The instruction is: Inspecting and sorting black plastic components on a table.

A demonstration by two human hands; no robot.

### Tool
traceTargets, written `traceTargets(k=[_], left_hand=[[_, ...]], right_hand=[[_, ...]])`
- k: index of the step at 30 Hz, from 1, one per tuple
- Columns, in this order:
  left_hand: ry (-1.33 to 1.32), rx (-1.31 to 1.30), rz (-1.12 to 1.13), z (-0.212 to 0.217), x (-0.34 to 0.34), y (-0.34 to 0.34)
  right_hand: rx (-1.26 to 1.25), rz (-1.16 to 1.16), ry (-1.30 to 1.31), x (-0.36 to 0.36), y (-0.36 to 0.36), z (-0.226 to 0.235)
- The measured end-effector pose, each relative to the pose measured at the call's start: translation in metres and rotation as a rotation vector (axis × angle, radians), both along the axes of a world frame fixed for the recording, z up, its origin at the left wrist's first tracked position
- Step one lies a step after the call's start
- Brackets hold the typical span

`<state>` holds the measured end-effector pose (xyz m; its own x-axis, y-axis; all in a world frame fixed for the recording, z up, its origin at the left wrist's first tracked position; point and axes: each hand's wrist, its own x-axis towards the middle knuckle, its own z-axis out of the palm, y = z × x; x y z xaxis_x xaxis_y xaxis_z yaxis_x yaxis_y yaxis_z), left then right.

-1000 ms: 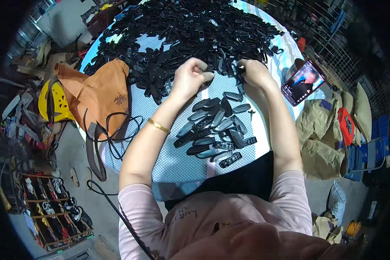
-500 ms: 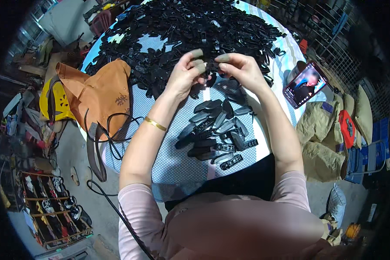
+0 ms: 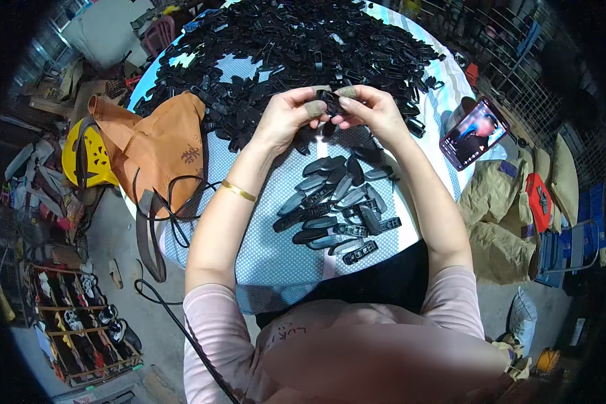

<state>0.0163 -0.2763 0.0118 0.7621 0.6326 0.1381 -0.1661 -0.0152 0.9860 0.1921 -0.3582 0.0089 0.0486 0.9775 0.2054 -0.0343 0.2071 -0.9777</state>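
Observation:
My left hand and my right hand meet over the table. Between their fingertips they pinch a small black plastic part, mostly covered by the fingers, so its exact shape is hard to make out. Greyish-green covers wrap several fingertips. Beyond the hands spreads a large heap of black plastic parts, some of them clip-like. Nearer to me, between my forearms, lies a small pile of longer black pieces, some with smooth grey-black tops and others showing slotted frames.
An orange cloth bag and a looped black cable lie at the table's left. A phone showing a video stands at the right edge. Brown sacks are beside the table, and a shoe rack stands lower left.
My hands have come closer together, and the fingers of both have closed in on the black part. The phone's picture has changed. The small pile looks the same.

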Motion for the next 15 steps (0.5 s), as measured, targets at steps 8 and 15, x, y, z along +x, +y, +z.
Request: traceTargets(k=[8, 15], left_hand=[[-0.002, 0.180, 0.255, 0.001, 0.010, -0.018], [-0.232, -0.008, 0.264, 0.001, 0.017, -0.024]], right_hand=[[0.013, -0.135, 0.049, -0.021, 0.001, -0.007], [0.121, -0.203, -0.126, -0.027, 0.002, -0.013]])
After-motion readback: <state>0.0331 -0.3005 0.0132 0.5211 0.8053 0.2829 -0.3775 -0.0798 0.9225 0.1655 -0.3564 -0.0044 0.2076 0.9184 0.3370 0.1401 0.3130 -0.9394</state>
